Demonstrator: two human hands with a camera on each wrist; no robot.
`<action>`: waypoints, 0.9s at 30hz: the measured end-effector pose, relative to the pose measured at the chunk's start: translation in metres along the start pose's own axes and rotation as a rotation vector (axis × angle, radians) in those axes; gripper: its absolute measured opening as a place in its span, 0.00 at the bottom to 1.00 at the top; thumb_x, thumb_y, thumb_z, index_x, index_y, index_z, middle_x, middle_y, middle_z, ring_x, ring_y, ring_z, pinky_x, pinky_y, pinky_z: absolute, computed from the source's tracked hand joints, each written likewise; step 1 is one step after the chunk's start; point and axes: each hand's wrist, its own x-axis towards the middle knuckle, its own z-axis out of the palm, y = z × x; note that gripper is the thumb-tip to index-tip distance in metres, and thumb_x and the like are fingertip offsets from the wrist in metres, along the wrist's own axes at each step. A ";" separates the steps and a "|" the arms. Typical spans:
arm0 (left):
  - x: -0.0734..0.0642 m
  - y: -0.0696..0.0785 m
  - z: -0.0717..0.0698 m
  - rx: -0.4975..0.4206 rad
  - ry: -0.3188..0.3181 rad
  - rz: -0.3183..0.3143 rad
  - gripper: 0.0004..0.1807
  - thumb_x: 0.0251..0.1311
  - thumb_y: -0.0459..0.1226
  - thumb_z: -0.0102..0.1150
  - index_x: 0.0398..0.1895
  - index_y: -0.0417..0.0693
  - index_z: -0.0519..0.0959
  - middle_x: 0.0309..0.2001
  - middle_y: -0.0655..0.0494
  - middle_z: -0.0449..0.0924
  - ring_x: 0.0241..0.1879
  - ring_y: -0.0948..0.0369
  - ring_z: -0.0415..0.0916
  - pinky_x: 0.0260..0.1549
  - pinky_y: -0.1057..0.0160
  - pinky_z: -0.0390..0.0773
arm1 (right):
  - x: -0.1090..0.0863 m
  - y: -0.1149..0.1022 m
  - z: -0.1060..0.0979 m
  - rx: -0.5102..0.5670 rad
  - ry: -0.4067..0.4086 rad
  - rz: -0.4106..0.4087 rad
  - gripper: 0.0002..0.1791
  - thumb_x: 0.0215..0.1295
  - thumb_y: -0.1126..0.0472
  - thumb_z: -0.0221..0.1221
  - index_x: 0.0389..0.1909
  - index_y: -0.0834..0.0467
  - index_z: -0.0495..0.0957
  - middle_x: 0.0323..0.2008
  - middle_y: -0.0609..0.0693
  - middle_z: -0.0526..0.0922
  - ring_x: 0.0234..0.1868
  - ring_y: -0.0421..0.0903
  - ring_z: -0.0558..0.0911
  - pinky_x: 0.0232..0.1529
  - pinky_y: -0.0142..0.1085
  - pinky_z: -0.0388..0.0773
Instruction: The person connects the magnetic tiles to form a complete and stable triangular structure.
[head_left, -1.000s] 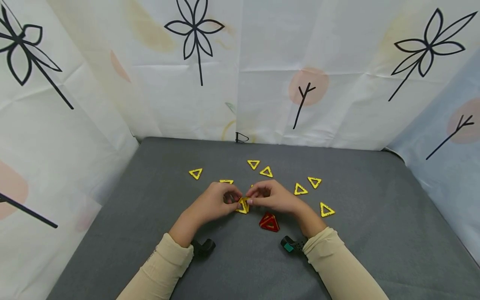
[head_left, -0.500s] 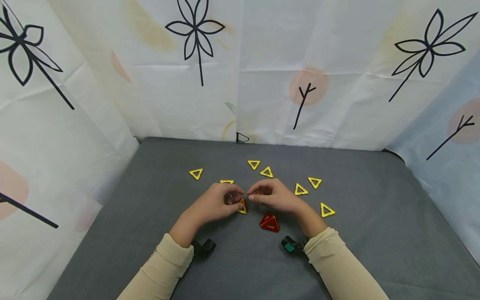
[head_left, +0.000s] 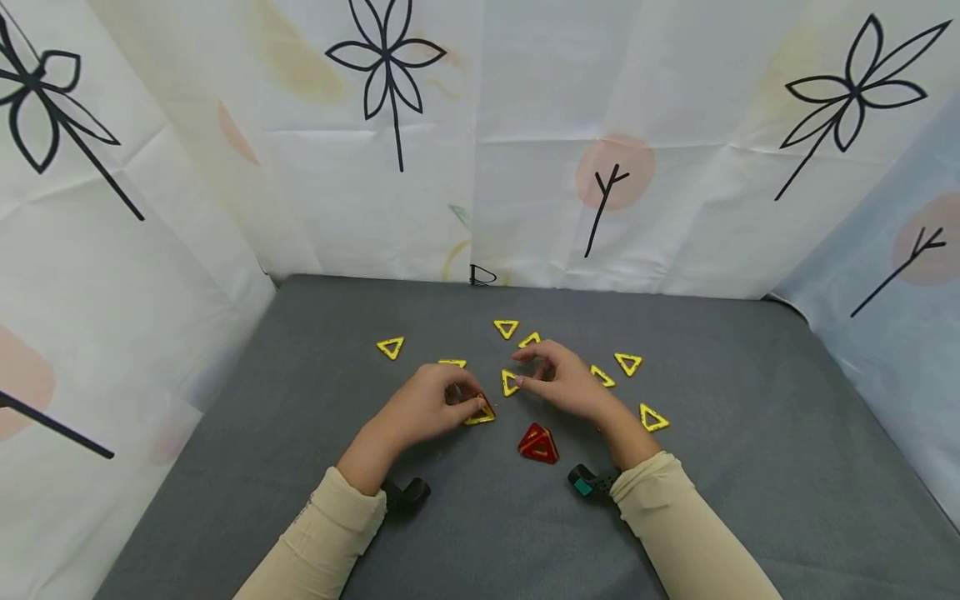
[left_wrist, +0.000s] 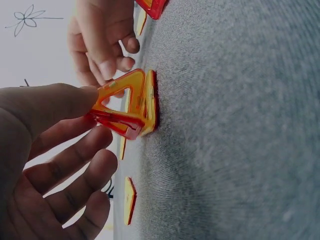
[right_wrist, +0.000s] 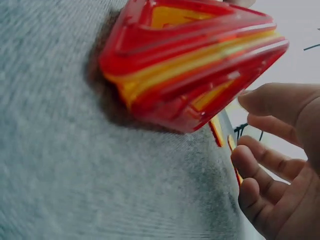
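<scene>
My left hand (head_left: 435,404) pinches a partly joined group of triangular magnetic tiles (head_left: 481,413) between thumb and finger. In the left wrist view, a yellow tile (left_wrist: 136,87) and a red-edged tile (left_wrist: 120,121) lean together over another tile (left_wrist: 150,102) lying on the cloth. My right hand (head_left: 564,382) is apart from that group, fingers loosely bent and holding nothing. Its thumb tip overlaps the edge of a loose yellow triangle tile (head_left: 507,383) in the head view. Nearer to me, a red-and-yellow tile pyramid (head_left: 538,443) stands on the table; it looms large in the right wrist view.
Several more yellow triangle tiles lie flat around the hands, such as a tile at the left (head_left: 391,347), a tile at the back (head_left: 506,329) and a tile at the right (head_left: 653,417). A grey cloth-covered table (head_left: 480,533) meets patterned white curtains (head_left: 525,208).
My right hand has moved right and away from the joined tiles, uncovering a loose yellow triangle tile. The left hand stays on the group, whose visible face has turned slightly.
</scene>
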 end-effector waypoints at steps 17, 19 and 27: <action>-0.001 -0.001 0.001 0.000 0.040 -0.079 0.06 0.67 0.43 0.73 0.35 0.55 0.85 0.36 0.62 0.84 0.28 0.65 0.79 0.29 0.64 0.79 | 0.002 -0.001 0.006 -0.197 -0.086 -0.018 0.28 0.67 0.53 0.73 0.65 0.58 0.82 0.51 0.55 0.82 0.37 0.43 0.76 0.41 0.38 0.75; -0.001 -0.001 0.001 -0.009 0.038 -0.080 0.06 0.67 0.42 0.73 0.35 0.55 0.85 0.37 0.61 0.84 0.28 0.65 0.79 0.28 0.64 0.78 | 0.003 -0.002 0.008 -0.210 -0.087 -0.017 0.29 0.67 0.52 0.73 0.66 0.57 0.81 0.50 0.54 0.82 0.37 0.43 0.76 0.40 0.37 0.74; -0.001 0.000 0.000 0.002 0.032 -0.087 0.06 0.67 0.43 0.73 0.35 0.56 0.85 0.37 0.62 0.85 0.30 0.66 0.80 0.30 0.64 0.80 | 0.003 -0.004 0.008 -0.214 -0.095 -0.005 0.29 0.67 0.51 0.73 0.66 0.54 0.82 0.47 0.51 0.82 0.34 0.41 0.74 0.37 0.37 0.73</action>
